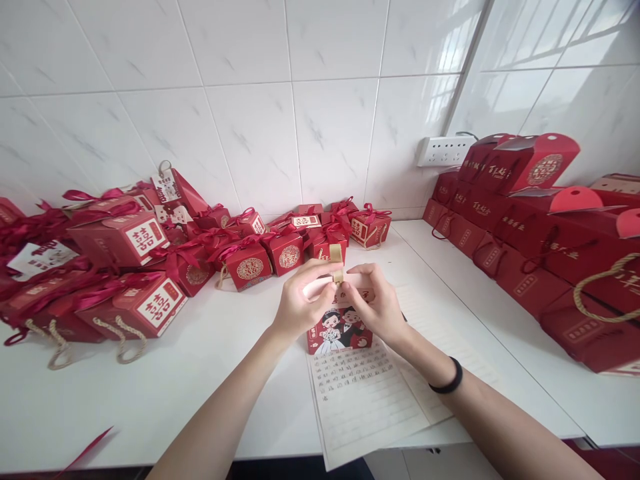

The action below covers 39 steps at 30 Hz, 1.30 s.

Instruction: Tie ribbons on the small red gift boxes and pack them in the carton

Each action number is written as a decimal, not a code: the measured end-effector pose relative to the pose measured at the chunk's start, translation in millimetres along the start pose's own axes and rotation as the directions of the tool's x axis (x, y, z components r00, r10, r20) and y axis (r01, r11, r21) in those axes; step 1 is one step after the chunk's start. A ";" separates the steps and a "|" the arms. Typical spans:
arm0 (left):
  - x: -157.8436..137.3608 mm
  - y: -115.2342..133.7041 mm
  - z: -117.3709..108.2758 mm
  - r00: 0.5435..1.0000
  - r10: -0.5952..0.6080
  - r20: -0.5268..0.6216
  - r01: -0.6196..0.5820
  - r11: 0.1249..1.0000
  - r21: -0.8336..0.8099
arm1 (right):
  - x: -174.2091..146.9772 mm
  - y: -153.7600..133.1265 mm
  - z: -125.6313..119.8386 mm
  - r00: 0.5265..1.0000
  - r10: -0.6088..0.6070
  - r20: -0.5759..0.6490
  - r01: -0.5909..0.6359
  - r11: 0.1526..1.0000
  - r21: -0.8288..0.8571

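Observation:
A red gift box [340, 333] with a cartoon bride and groom on its front stands upright before me, on or just over the handwritten sheets [360, 400]. My left hand [306, 299] is closed on the left side of its pale top edge. From the other side my right hand [377, 303] pinches the top edge, a black band [449, 377] round that wrist. A gold strip [336, 254] sticks up between the fingertips, near both thumbs. Its lower end and much of the box top are hidden by my fingers.
Several red boxes with bows and rope handles [147, 303] are heaped on the left and along the tiled wall. Stacked red boxes [535, 233] line the right side below a power strip [445, 151]. A red ribbon piece [87, 450] lies near the front edge.

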State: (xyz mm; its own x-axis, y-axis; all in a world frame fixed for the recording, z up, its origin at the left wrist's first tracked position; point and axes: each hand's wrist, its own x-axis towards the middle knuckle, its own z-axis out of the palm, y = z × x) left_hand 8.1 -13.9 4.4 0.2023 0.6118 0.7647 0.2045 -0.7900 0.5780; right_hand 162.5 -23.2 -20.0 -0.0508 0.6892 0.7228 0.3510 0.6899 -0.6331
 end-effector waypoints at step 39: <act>0.6 -3.0 1.2 1.000 0.016 -0.021 -0.015 1.000 0.027 | 0.2 -1.0 0.2 1.000 0.015 0.017 -0.015 1.000 0.022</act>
State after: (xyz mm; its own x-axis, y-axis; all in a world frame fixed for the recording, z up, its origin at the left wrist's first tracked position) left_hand 8.7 -11.1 2.8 0.1849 0.5985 0.7795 0.2273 -0.7977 0.5585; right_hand 162.0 -23.7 -19.2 -0.0619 0.7029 0.7085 0.3308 0.6842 -0.6499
